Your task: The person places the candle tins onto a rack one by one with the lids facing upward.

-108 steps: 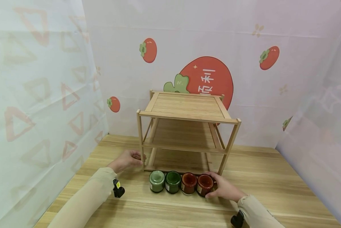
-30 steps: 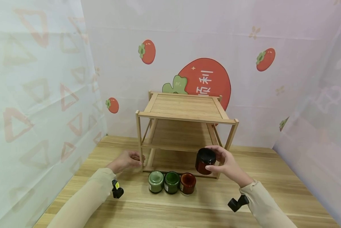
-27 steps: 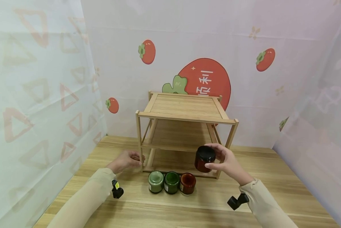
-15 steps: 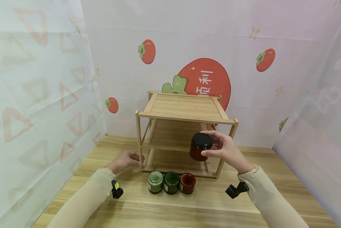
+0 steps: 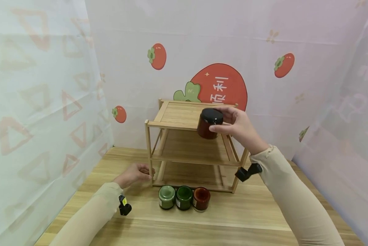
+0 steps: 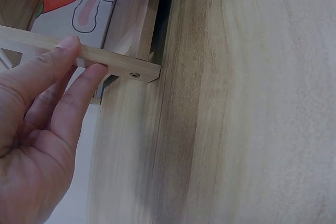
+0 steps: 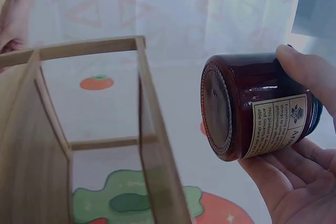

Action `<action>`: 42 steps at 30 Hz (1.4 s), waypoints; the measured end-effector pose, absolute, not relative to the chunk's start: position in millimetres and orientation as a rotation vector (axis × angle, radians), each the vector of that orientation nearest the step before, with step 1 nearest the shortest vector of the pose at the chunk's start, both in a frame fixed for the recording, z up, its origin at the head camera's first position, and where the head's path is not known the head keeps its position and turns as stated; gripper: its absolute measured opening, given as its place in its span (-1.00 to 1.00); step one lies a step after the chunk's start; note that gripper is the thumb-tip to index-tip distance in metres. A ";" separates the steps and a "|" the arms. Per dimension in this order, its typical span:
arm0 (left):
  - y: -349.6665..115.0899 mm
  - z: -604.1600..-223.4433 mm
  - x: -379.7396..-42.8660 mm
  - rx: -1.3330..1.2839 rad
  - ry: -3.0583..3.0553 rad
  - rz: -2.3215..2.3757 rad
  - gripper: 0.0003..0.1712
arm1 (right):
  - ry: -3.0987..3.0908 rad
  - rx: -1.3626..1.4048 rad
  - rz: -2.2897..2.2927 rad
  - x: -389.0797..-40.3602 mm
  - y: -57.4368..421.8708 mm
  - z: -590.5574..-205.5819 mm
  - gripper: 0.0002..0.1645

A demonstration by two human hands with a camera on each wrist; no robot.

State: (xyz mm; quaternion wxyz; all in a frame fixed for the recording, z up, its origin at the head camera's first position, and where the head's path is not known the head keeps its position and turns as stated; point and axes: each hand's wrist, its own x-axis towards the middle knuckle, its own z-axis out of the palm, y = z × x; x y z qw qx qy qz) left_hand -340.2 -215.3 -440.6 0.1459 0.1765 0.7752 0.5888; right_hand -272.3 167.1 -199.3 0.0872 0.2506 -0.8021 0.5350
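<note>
My right hand [image 5: 241,128] grips a dark red glass jar [image 5: 208,129] with a black lid, upright, at the height of the wooden shelf's top board [image 5: 181,111] near its front edge. The right wrist view shows the jar's paper label [image 7: 281,124] and round base. With thumb and fingers, my left hand [image 5: 135,175] pinches the front left post [image 6: 115,62] of the shelf low down. A light green jar [image 5: 167,197], a dark green jar [image 5: 184,197] and a red-brown jar [image 5: 201,198] stand in a row before the shelf, bottoms up.
The shelf has a middle board [image 5: 190,145] and a bottom board [image 5: 190,174]. It stands on a wood-grain table [image 5: 135,222]. Printed cloth walls [image 5: 125,68] enclose the back and both sides.
My right hand has picked up the rightmost jar of the row, turned it lid up and raised it to the top board's height. My left hand has stayed at the post.
</note>
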 end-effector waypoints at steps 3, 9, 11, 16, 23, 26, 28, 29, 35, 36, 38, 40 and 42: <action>-214.6 -440.0 -340.2 0.512 2.233 1.692 -0.64 | -2.348 0.721 1.638 -278.6 159.2 -186.2 -0.23; -214.2 -440.9 -340.9 0.528 2.253 1.679 -0.63 | -2.322 0.669 1.687 -290.5 135.9 -169.1 -0.25; -215.1 -442.6 -341.2 0.530 2.253 1.680 -0.62 | -2.319 0.674 1.704 -294.3 127.0 -166.5 -0.24; -217.6 -446.5 -342.1 0.504 2.239 1.702 -0.61 | -2.304 0.723 1.730 -304.2 105.0 -161.7 -0.24; -217.3 -444.9 -341.8 0.513 2.218 1.713 -0.59 | -2.254 0.681 1.762 -314.0 82.7 -154.8 -0.31; -216.8 -444.6 -342.3 0.512 2.212 1.709 -0.60 | -2.234 0.663 1.794 -317.9 76.5 -153.8 -0.31; -216.8 -444.7 -342.5 0.520 2.214 1.704 -0.61 | -2.221 0.659 1.813 -320.9 72.4 -154.4 -0.31; -216.6 -444.6 -342.4 0.520 2.214 1.703 -0.62 | -2.217 0.656 1.822 -322.4 70.4 -155.1 -0.30; -216.3 -444.0 -341.5 0.518 2.214 1.697 -0.65 | -2.208 0.632 1.879 -330.8 58.9 -162.7 -0.28; -216.3 -443.8 -341.3 0.515 2.212 1.700 -0.66 | -2.209 0.627 1.887 -332.0 57.2 -164.0 -0.28; -216.1 -443.6 -340.4 0.506 2.205 1.712 -0.67 | -2.214 0.615 1.893 -334.0 54.5 -166.4 -0.28; -215.9 -443.5 -339.6 0.496 2.205 1.720 -0.69 | -2.228 0.604 1.887 -335.8 52.3 -169.0 -0.28; -216.2 -443.9 -339.3 0.498 2.207 1.722 -0.70 | -2.248 0.591 1.879 -337.7 50.6 -171.7 -0.27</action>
